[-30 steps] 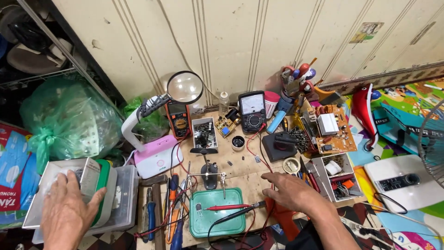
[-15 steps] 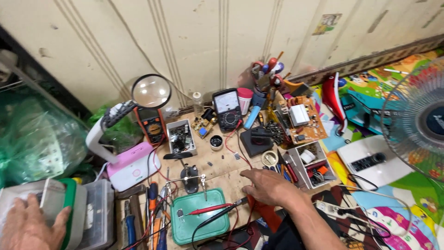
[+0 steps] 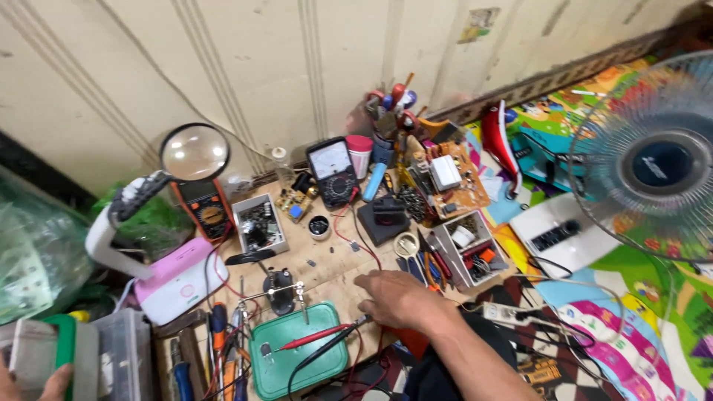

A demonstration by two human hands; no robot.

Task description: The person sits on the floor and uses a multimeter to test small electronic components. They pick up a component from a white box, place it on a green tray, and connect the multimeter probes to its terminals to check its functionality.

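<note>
My right hand (image 3: 394,295) rests palm down on the wooden board (image 3: 327,256), fingers curled over the red and black probe leads (image 3: 316,338) that lie across a green tray (image 3: 297,356). Whether it grips them I cannot tell. Only the fingertips of my left hand (image 3: 41,385) show at the bottom left corner, touching a clear plastic box with a green edge (image 3: 67,356). An analog multimeter (image 3: 334,172) stands at the back of the board.
A magnifier lamp (image 3: 194,152) on a pink-and-white base (image 3: 178,282) stands left. Screwdrivers (image 3: 215,349), a circuit board (image 3: 445,178), small parts trays (image 3: 468,249), a tool cup (image 3: 386,119), a power strip (image 3: 512,315) and a standing fan (image 3: 653,160) at right crowd the area.
The view has swung right and closer. My left hand has slid to the bottom left corner. My right hand stays on the probe leads by the green tray.
</note>
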